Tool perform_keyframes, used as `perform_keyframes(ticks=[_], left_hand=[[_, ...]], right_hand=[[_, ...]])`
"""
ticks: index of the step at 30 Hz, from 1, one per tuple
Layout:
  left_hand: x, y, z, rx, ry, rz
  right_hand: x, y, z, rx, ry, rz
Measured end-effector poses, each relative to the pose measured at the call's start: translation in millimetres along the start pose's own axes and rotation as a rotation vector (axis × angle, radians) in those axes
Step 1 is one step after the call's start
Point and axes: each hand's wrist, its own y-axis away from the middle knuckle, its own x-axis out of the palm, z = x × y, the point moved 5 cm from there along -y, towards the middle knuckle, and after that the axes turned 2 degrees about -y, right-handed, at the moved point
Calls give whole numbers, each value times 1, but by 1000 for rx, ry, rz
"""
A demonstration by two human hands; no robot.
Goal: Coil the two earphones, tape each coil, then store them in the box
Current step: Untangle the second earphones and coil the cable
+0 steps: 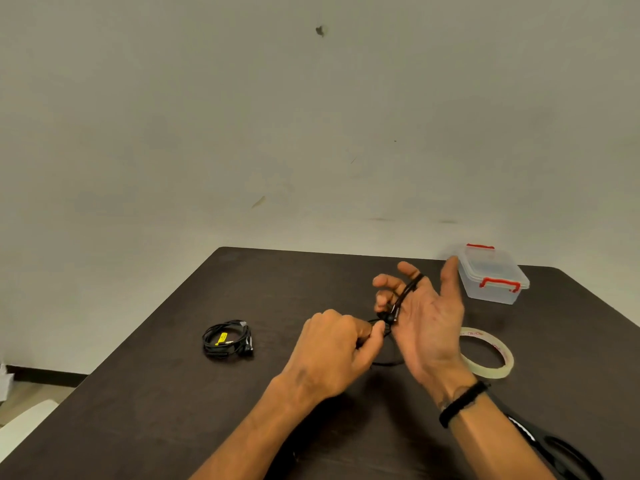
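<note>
A black earphone cable (405, 296) is wound around the spread fingers of my right hand (429, 323), which stands palm up above the table. My left hand (332, 351) pinches the loose end of that cable next to the right palm; a slack loop of it trails onto the table below. A second black earphone (227, 339), coiled with a yellow tag on it, lies on the table to the left, apart from both hands. The clear plastic box (493, 275) with red latches stands shut at the back right. A roll of clear tape (486, 351) lies flat just right of my right wrist.
The dark table (173, 410) ends at a far edge near the pale wall and at a left edge above the floor. Black scissors (561, 452) lie at the near right, partly behind my right forearm.
</note>
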Motion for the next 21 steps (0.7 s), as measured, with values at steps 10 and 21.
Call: perform_keyframes(ticks=[10,21], left_hand=[[-25,-3,5,58,91,-217],[-22,-6,5,-122,602,-158]], right_hand=[[1,-1,-25,77,398,52],[10,7,-29,97,340,172]])
